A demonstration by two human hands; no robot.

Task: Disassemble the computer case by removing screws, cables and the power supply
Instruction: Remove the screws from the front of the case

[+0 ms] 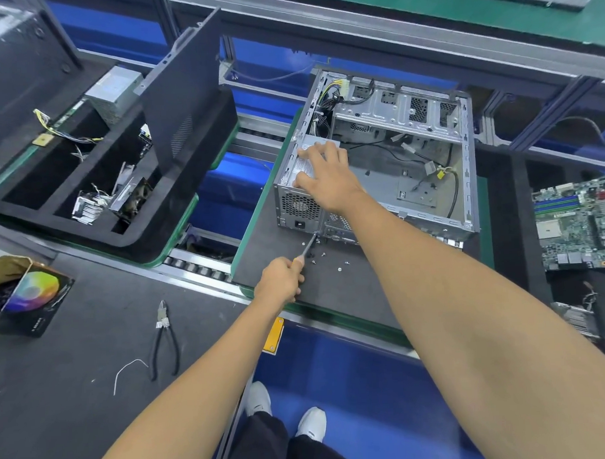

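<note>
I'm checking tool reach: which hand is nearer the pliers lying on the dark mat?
Left. The left hand grips the screwdriver just up and right of the pliers; the right hand rests on the power supply, farther away.

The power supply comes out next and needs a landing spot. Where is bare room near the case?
Free: dark mat between the loose screws and its near green edge; grey bench between cutters and mat. Crowded: foam tray, motherboard side.
</note>
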